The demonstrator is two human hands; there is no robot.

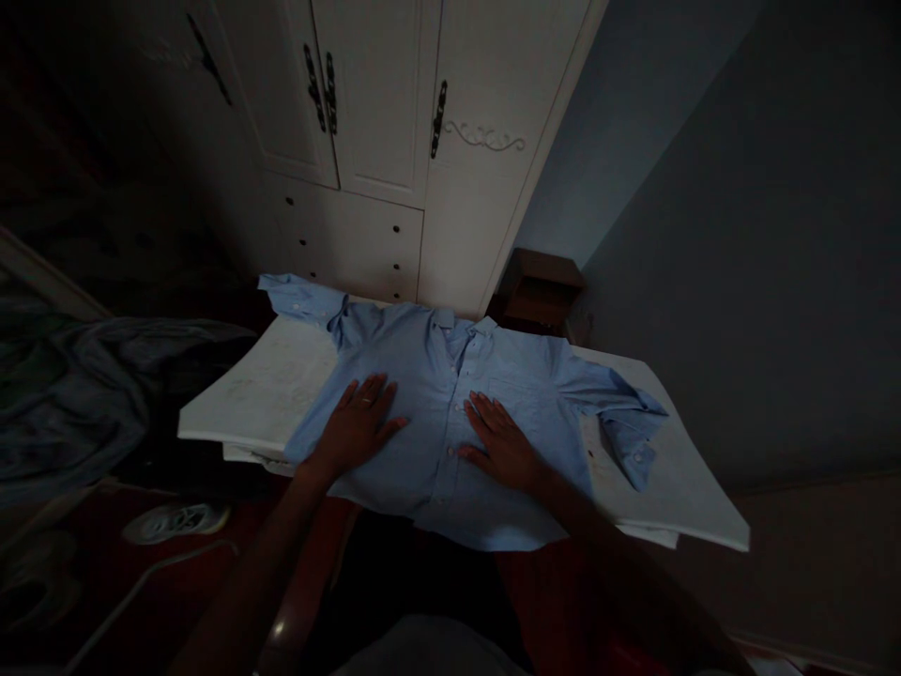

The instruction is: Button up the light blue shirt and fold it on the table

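Note:
A light blue button-up shirt [429, 376] lies face up on a white board [260, 390], collar away from me, its hem hanging over the near edge. My left hand [358, 424] rests flat on the shirt's left front panel, fingers spread, a ring on one finger. Flat on the right front panel, just right of the button line and below the chest pocket, lies my right hand [501, 439]. Both hands are open and hold nothing. One sleeve [299, 296] stretches to the far left; the other sleeve [626, 422] is bent on the right.
A white wardrobe [394, 113] with dark handles and drawers stands behind the board. A brown stool [539, 286] sits at the far right of it. Dark crumpled cloth [77, 394] lies at left, a pale shoe [175, 521] on the floor below. A grey wall is at right.

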